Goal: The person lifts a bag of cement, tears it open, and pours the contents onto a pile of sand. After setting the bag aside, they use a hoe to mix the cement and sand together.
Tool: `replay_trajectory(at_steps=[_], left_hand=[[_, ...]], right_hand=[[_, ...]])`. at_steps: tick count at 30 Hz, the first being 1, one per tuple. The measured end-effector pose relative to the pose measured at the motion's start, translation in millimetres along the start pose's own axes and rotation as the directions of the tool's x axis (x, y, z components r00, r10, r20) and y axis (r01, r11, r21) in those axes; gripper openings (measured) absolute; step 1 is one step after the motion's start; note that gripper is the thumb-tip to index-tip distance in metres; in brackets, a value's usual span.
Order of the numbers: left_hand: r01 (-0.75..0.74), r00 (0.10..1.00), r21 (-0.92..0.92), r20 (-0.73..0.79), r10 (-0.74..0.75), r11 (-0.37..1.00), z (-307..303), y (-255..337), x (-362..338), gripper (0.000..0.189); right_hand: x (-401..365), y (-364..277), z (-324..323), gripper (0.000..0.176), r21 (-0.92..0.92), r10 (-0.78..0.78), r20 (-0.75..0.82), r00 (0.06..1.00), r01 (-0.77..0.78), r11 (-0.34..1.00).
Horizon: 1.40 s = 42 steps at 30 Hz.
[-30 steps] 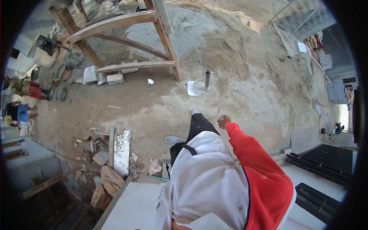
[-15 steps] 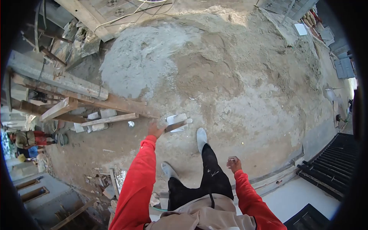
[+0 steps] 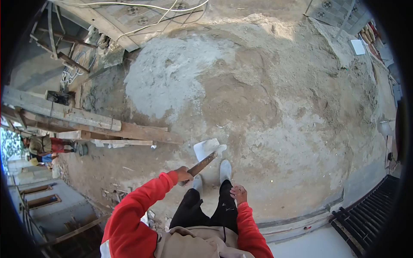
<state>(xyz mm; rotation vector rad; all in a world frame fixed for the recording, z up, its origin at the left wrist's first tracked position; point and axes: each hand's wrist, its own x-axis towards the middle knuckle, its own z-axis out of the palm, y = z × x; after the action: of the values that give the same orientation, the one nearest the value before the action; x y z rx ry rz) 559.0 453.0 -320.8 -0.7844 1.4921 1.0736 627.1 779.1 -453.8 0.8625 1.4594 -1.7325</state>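
So, L hand [image 3: 185, 173] closed tight round hoe handle [image 3: 204, 162], blade [image 3: 203, 148] down nr boots [image 3: 226, 171]; R hand [image 3: 238, 194] half-curled by thigh [image 3: 225, 210], empty afaict.

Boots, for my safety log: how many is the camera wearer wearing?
2: the right boot, near the white blade, and the left boot, beside the handle held in the left hand.

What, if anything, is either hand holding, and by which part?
The left hand grips a wooden handle, near its end away from the pale flat blade. Nothing shows in the right hand.
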Motion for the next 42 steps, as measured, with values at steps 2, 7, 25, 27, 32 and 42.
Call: replay_trajectory(at_steps=[2,7,25,27,32,42], left_hand=[[-0.132,0.991,-0.055,0.002,0.132,0.99,-0.3,0.8,-90.1,0.027],[-0.573,0.722,0.431,-0.138,0.678,0.698,-0.8,-60.3,-181.8,0.059],[-0.382,0.904,0.351,-0.049,0.425,0.855,-63.5,210.7,13.2,0.036],[-0.252,0.959,0.298,-0.05,0.279,0.921,-49.3,304.3,2.8,0.043],[-0.343,0.937,-0.021,0.063,0.343,0.939,-13.8,509.9,113.1,0.054],[-0.617,0.744,-0.204,0.162,0.648,0.76,-96.4,766.5,265.1,0.036]], right_hand=[[6.3,-58.7,70.4,0.063,0.111,0.208,0.101,0.973,-0.219,0.969],[34.7,-140.6,169.7,0.051,0.698,0.145,0.103,0.984,-0.175,0.694],[250.7,-414.1,111.2,0.013,0.696,0.11,0.061,0.992,-0.121,0.708],[296.5,-472.3,80.9,0.012,0.703,0.14,0.065,0.988,-0.145,0.697],[377.8,-678.7,-13.0,0.007,0.454,-0.152,-0.16,0.975,0.209,0.866],[475.3,-800.3,33.1,0.018,0.115,-0.475,-0.36,0.803,0.543,0.832]])
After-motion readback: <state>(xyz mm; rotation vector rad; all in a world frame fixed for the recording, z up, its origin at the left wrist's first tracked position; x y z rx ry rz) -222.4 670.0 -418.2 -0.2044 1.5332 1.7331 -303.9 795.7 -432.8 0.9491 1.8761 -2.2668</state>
